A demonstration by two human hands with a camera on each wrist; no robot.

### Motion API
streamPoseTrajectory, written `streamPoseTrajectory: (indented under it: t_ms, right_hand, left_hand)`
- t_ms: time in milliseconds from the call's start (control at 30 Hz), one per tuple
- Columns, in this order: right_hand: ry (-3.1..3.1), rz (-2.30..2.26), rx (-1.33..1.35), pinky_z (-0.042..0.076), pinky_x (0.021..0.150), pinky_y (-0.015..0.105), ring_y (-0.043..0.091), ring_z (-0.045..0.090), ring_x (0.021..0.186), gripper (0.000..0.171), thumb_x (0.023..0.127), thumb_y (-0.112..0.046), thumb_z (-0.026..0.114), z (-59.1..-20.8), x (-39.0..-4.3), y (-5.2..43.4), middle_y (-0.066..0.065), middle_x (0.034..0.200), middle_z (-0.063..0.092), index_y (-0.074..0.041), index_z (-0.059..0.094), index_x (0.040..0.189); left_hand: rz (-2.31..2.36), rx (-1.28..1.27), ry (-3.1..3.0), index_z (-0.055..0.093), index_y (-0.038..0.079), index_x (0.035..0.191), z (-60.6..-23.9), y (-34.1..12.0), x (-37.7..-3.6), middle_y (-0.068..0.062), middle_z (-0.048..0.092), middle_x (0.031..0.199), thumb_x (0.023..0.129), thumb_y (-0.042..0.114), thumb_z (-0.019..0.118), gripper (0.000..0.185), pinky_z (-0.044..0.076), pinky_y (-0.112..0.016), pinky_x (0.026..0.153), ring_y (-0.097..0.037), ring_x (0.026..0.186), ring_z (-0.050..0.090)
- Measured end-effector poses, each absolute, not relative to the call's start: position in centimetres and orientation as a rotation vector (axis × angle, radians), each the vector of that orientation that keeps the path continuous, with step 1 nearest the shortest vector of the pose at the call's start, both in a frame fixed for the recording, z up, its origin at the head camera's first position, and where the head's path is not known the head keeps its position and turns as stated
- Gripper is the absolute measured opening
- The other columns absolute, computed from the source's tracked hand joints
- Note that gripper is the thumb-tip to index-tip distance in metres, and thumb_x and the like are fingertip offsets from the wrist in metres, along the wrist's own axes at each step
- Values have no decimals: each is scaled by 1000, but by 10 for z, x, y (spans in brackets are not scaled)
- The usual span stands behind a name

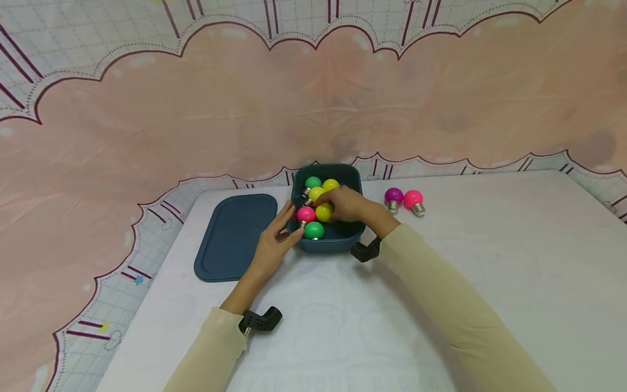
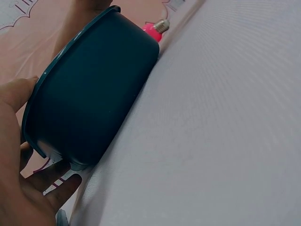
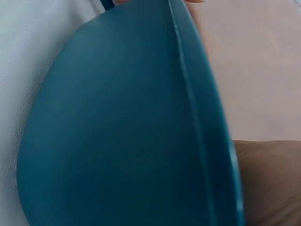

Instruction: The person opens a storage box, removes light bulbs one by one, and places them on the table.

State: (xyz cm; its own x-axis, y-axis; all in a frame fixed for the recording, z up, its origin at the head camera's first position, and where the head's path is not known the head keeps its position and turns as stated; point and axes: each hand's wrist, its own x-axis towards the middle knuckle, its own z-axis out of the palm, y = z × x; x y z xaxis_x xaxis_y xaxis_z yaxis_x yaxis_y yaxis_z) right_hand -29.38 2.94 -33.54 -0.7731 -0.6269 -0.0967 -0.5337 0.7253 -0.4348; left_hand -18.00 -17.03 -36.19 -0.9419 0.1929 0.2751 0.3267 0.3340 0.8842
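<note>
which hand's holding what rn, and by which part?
Right hand grips a yellow bulb by its globe, inside the blue tub. Left hand rests open against the tub's left wall.

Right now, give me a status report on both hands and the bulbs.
Left hand open against blue box. Right hand inside, gripping yellow bulb. Lid off, lying left. Two bulbs still outside.

Staged tabletop set – a white-covered table (image 1: 490, 261) is backed by a draped pink backdrop (image 1: 313, 98) – no room fixtures are shown.
</note>
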Motion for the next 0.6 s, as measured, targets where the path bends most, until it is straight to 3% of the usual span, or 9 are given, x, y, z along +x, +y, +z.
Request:
streamPoseTrajectory:
  t_ms: [300, 600]
  right_hand:
    - [2751, -766, -957, 48, 93, 38, 27, 55, 109, 47, 84, -12, 74, -332, -291, 37, 12, 126, 59, -10, 61, 129]
    - [2795, -969, -965, 53, 84, 34, 25, 58, 94, 50, 86, -14, 73, -320, -283, 55, 13, 120, 60, -5, 57, 132]
  left_hand:
    - [-1674, -488, -2459, 36, 1, 145, -363, -170, -181, -13, 24, 155, 94, 11, 62, 58, 36, -52, 103, -28, 138, 30]
    - [-1674, -488, -2465, 35, 0, 145, -363, -169, -181, -14, 24, 155, 94, 11, 62, 59, 36, -52, 103, -28, 139, 29]
